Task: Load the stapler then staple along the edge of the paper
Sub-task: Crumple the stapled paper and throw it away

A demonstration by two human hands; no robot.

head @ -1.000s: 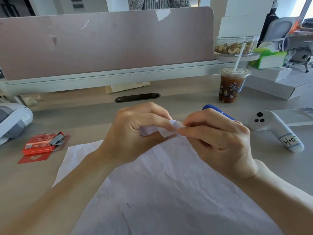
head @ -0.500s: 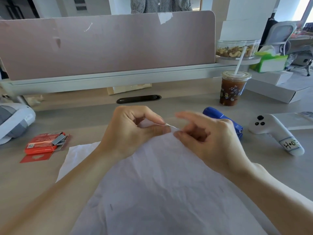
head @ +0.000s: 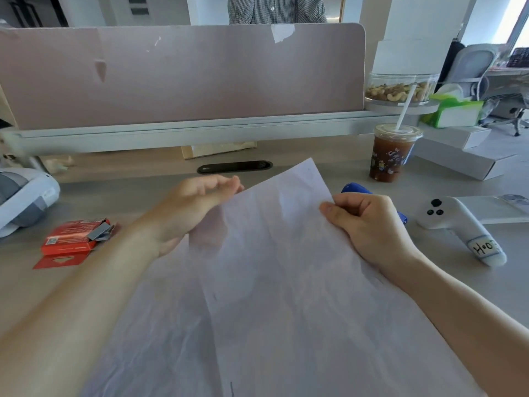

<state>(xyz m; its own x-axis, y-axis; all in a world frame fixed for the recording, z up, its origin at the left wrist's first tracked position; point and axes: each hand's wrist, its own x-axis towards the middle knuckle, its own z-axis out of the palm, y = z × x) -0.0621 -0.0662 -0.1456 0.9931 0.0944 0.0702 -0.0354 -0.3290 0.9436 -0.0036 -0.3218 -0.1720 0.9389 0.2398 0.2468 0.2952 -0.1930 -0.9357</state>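
Right hand point(head: 369, 224) grip pinches the paper point(head: 274, 267) edge, frame centre; left hand point(head: 194, 207) spread behind it. I'd say stapling prep: next, grab the blue stapler point(head: 357, 189) behind my right hand.

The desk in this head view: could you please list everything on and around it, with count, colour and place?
paper: one, white, creased, centre, far edge lifted
stapler: one, blue, behind right hand
staple box: one, red, open, left
iced drink cup: one, brown, straw, right rear
controller: one, white, labelled, right
nut jar: one, clear, shelf
divider: one, pinkish, rear
left hand: open, beside paper
right hand: pinching paper's right edge
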